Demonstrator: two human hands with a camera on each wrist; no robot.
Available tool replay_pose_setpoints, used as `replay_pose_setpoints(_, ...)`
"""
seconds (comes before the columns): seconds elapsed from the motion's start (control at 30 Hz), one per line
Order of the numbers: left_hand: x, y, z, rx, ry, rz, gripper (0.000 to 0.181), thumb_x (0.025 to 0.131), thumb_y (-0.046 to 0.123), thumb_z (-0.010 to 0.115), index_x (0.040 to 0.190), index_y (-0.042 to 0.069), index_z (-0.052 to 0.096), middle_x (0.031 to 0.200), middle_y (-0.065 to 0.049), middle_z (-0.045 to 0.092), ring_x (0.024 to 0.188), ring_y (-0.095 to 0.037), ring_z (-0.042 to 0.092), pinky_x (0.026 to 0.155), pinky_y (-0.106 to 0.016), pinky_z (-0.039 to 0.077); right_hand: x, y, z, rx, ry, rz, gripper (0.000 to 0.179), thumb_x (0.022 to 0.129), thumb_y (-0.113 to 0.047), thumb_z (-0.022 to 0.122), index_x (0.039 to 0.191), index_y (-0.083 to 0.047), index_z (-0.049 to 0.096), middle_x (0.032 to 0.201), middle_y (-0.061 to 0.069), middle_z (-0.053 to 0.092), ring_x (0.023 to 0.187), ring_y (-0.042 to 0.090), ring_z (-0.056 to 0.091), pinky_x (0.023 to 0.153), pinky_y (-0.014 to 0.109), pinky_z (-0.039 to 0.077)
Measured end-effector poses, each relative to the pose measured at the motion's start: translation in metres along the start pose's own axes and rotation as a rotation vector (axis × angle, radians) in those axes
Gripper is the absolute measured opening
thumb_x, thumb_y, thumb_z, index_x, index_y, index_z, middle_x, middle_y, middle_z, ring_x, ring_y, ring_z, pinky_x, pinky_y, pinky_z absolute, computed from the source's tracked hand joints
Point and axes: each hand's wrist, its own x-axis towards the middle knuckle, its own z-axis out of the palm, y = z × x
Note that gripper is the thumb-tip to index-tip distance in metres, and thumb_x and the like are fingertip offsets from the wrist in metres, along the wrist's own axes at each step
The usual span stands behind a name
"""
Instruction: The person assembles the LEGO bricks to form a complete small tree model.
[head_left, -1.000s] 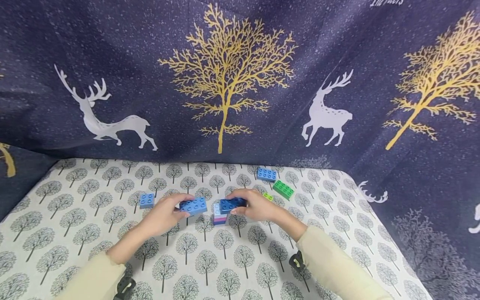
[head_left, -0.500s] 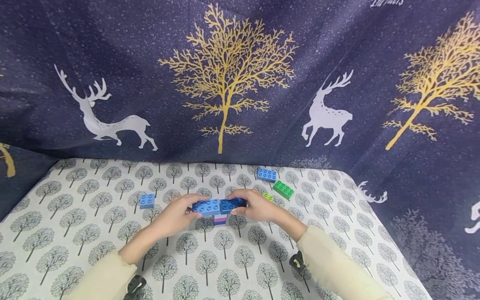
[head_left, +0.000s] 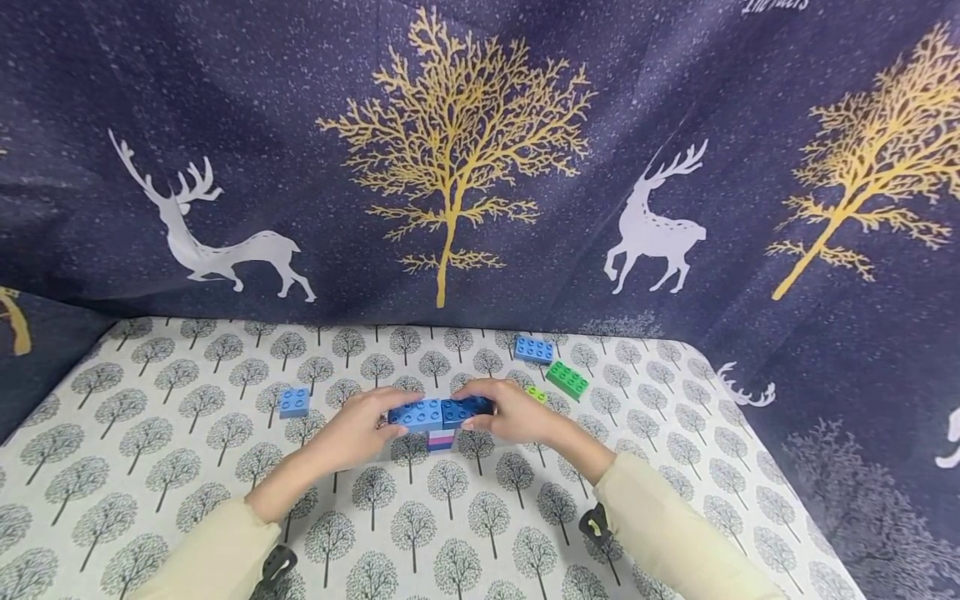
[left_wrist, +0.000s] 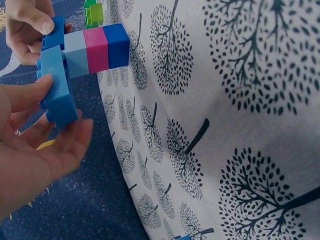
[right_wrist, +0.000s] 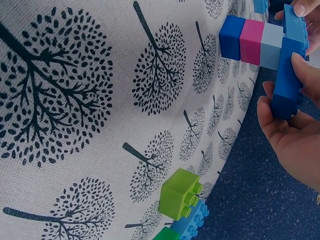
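Note:
A stack of building blocks stands on the table: a dark blue block (left_wrist: 117, 46) at the bottom, a pink block (left_wrist: 96, 50) above it, then a pale blue block (left_wrist: 76, 54). Across its top lie two long blocks, end to end. The light blue one (head_left: 425, 414) is pinched by my left hand (head_left: 358, 429), thumb on the near side and fingers behind. My right hand (head_left: 512, 412) grips the outer end of the dark blue long block (right_wrist: 286, 80). Both long blocks overhang the stack, one to each side, studs up.
At the back right lie a light blue block (head_left: 533, 349), a green block (head_left: 567, 379) and a lime green block (right_wrist: 178, 194). A small blue block (head_left: 294, 402) lies to the left. A dark cloth (head_left: 480, 167) hangs behind the table (head_left: 420, 533).
My left hand has moved right with the light blue long block, bringing it over the stack and against the dark blue one. My right hand has kept its place.

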Motion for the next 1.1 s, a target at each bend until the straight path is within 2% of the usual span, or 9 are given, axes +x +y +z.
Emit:
replay_pose_setpoints(0.27, 0.001, -0.003, 0.004, -0.005, -0.006, 0.039, 0.043, 0.080, -0.001, 0.061, 0.123, -0.002, 0.053, 0.122, -0.017, 0.054, 0.105, -0.035, 0.053, 0.094, -0.053, 0.039, 0.000, 0.000, 0.000, -0.008, 0.002, -0.016, 0.036, 0.081, -0.010, 0.067, 0.115, -0.004, 0.058, 0.105, 0.007, 0.062, 0.081, 0.012, 0.057, 0.071, 0.020, 0.049)
replay_pose_setpoints(0.4, 0.001, -0.003, 0.007, -0.011, 0.013, 0.060, 0.041, 0.081, 0.004, 0.063, 0.121, -0.003, 0.054, 0.116, -0.015, 0.057, 0.098, -0.030, 0.057, 0.089, -0.048, 0.044, -0.001, 0.000, 0.000, -0.006, 0.005, -0.010, 0.036, 0.081, -0.009, 0.067, 0.115, -0.004, 0.058, 0.106, 0.007, 0.062, 0.082, 0.012, 0.058, 0.073, 0.020, 0.049)
replay_pose_setpoints(0.5, 0.002, -0.002, 0.009, -0.004, 0.040, 0.072, 0.040, 0.082, 0.011, 0.064, 0.118, -0.003, 0.055, 0.114, -0.015, 0.058, 0.094, -0.029, 0.058, 0.087, -0.049, 0.045, -0.002, -0.001, 0.000, -0.005, 0.003, 0.001, 0.036, 0.081, -0.009, 0.067, 0.115, -0.005, 0.058, 0.106, 0.006, 0.062, 0.083, 0.012, 0.057, 0.073, 0.020, 0.048)
replay_pose_setpoints(0.77, 0.005, -0.001, 0.015, -0.039, 0.069, -0.014, 0.039, 0.084, 0.018, 0.063, 0.118, -0.001, 0.056, 0.122, -0.016, 0.055, 0.109, -0.034, 0.052, 0.096, -0.049, 0.038, -0.002, -0.003, -0.001, -0.001, 0.006, -0.007, 0.035, 0.080, -0.007, 0.067, 0.114, -0.004, 0.059, 0.099, 0.005, 0.063, 0.077, 0.011, 0.056, 0.067, 0.020, 0.049)
replay_pose_setpoints(0.87, 0.006, -0.002, 0.017, -0.060, 0.069, -0.039, 0.038, 0.084, 0.017, 0.063, 0.118, 0.000, 0.056, 0.118, -0.015, 0.058, 0.092, -0.025, 0.060, 0.089, -0.043, 0.046, -0.002, -0.003, -0.001, -0.004, 0.005, -0.001, 0.035, 0.080, -0.007, 0.067, 0.114, -0.004, 0.059, 0.098, 0.004, 0.063, 0.076, 0.010, 0.055, 0.067, 0.020, 0.049)
replay_pose_setpoints(0.97, 0.007, -0.002, 0.017, -0.079, 0.065, -0.056, 0.037, 0.084, 0.016, 0.063, 0.117, 0.000, 0.057, 0.108, -0.013, 0.062, 0.072, -0.010, 0.058, 0.075, -0.032, 0.051, -0.001, -0.004, -0.001, -0.004, 0.006, 0.003, 0.035, 0.080, -0.007, 0.067, 0.114, -0.005, 0.059, 0.098, 0.004, 0.063, 0.076, 0.010, 0.055, 0.067, 0.020, 0.049)
replay_pose_setpoints(1.03, 0.007, -0.002, 0.017, -0.082, 0.064, -0.063, 0.037, 0.083, 0.016, 0.063, 0.117, 0.001, 0.057, 0.105, -0.011, 0.064, 0.068, -0.006, 0.055, 0.070, -0.028, 0.050, -0.001, -0.004, -0.001, -0.007, 0.009, 0.001, 0.034, 0.080, -0.007, 0.067, 0.113, -0.004, 0.059, 0.098, 0.004, 0.063, 0.077, 0.010, 0.056, 0.067, 0.020, 0.049)
replay_pose_setpoints(1.1, 0.007, -0.002, 0.017, -0.087, 0.062, -0.064, 0.037, 0.083, 0.015, 0.063, 0.117, 0.000, 0.057, 0.103, -0.011, 0.064, 0.065, -0.007, 0.055, 0.067, -0.027, 0.050, -0.001, -0.004, -0.001, -0.014, 0.011, 0.000, 0.034, 0.080, -0.007, 0.067, 0.113, -0.004, 0.059, 0.099, 0.004, 0.063, 0.078, 0.011, 0.056, 0.069, 0.020, 0.049)
